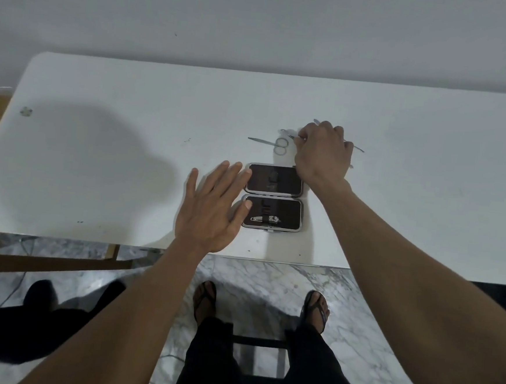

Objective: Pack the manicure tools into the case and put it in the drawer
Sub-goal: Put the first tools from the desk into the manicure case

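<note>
While the open black metal-rimmed case (273, 197) lies flat at the white counter (131, 106) near edge, one nail clipper (266, 219) strapped crosswise inside, I judge packing has barely started. From the head view, my right hand (322, 155) pinches a thin steel tool (357, 147), long axis left-right; small steel scissors (267, 143) point left. My left hand (211, 206) is spread, fingers (246, 205) on the case. Next: seating the tool under a strap.

Legible text, labels, brands, numbers, signs: none. The open case (273, 197) and the metal tools beside it carry no marking that can be read from the head view.
</note>
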